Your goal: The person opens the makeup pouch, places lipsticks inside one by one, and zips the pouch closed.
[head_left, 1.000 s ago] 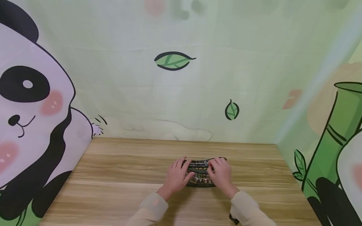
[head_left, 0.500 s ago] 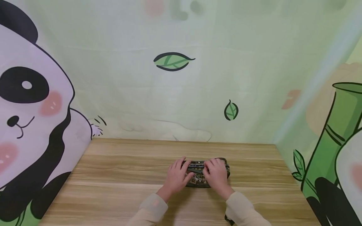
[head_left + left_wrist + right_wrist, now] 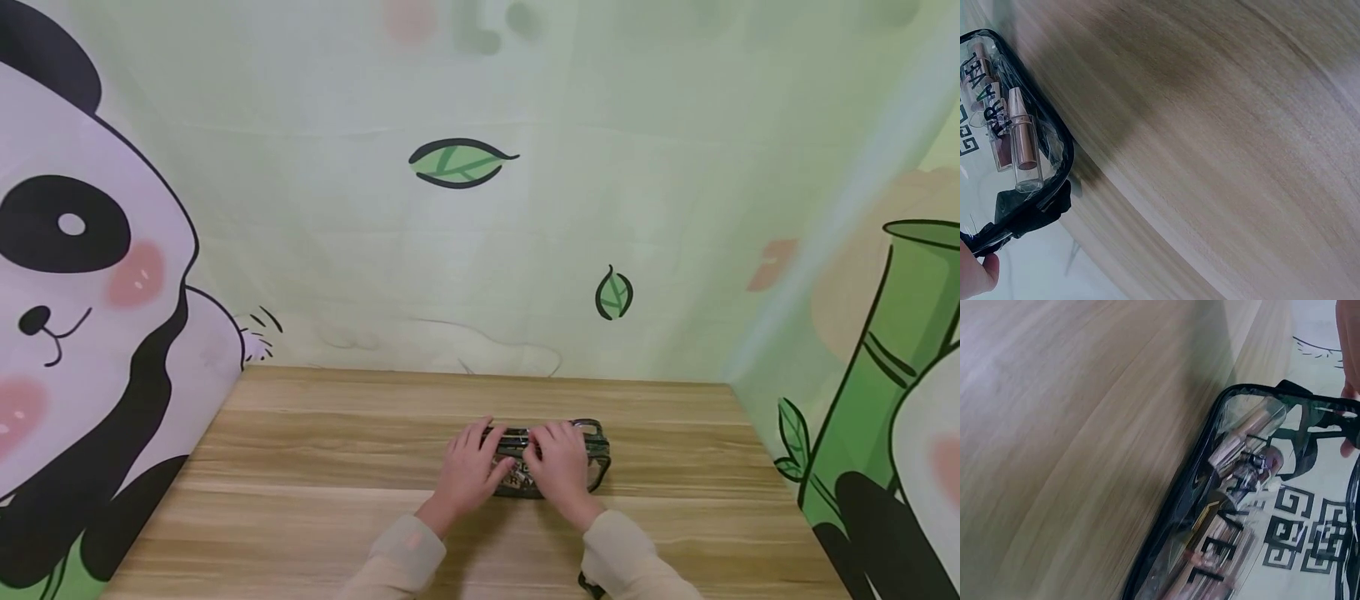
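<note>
A clear cosmetic bag [image 3: 598,473] with black trim and dark lettering stands on the table between both hands. My left hand [image 3: 467,471] grips the bag's left end, thumb in front and fingers over the top edge. Along that edge, my right hand [image 3: 561,467] pinches the zipper near the middle; its fingers hide the pull. In the left wrist view, a clear-capped lipstick tube [image 3: 1024,147] lies inside the bag beside other tubes. Several slim tubes [image 3: 1235,447] also show through the plastic in the right wrist view.
The wood-grain table [image 3: 315,467] extends on all sides of the bag. Behind it rises a pale green backdrop [image 3: 337,250] printed with leaves, pandas and bamboo. A small dark object [image 3: 591,586] shows under the right sleeve.
My right hand has slid left along the bag's top edge, toward my left hand, uncovering the bag's right end. The left hand and the bag have stayed nearly still.
</note>
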Action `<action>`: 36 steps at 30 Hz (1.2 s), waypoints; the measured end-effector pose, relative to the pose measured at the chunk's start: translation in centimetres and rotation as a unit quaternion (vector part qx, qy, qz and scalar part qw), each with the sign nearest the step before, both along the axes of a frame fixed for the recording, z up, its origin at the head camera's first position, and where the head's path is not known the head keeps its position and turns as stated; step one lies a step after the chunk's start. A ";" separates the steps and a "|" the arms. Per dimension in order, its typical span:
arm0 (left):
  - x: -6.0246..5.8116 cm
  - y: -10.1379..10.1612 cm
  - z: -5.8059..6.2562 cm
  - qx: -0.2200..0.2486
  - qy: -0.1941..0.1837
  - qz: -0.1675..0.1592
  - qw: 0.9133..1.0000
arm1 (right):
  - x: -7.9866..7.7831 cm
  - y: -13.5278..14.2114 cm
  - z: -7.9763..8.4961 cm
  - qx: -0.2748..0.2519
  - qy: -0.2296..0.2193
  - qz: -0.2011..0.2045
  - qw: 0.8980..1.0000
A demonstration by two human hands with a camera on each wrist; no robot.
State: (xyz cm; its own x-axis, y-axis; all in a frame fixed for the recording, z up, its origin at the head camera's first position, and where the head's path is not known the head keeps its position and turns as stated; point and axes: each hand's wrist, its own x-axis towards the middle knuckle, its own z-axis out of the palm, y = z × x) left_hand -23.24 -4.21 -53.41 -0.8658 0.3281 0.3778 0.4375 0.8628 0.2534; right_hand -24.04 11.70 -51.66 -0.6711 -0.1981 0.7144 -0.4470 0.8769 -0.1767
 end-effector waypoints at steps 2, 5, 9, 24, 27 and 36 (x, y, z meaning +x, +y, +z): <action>0.0 0.0 0.0 0.000 0.002 0.000 1.000 | 0.0 -0.3 0.0 -0.009 -0.004 -0.001 1.000; 0.0 0.0 0.0 -0.002 0.009 0.000 1.000 | 0.2 -0.7 0.1 -0.027 -0.022 -0.002 0.999; 0.0 0.0 0.0 -0.001 0.017 -0.002 1.000 | 0.3 -1.4 0.3 -0.051 -0.055 0.001 0.997; -0.1 -0.7 0.6 0.042 -0.040 -0.029 0.998 | 0.4 -1.0 1.8 -0.079 -0.153 0.003 0.985; -0.1 -0.9 0.9 0.065 -0.041 -0.036 0.996 | 0.4 -0.5 2.4 -0.082 -0.187 -0.003 0.979; -0.7 -1.5 1.2 0.100 -0.057 -0.038 0.993 | -0.3 1.6 3.4 -0.070 -0.247 -0.009 0.966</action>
State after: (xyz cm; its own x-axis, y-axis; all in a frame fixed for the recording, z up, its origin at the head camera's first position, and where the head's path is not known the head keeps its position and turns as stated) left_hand -23.89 -5.69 -52.24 -0.8823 0.3228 0.3426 0.4583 0.7550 0.4690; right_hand -24.34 13.30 -48.27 -0.9396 -0.1072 0.3251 -0.2621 0.8364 -0.4815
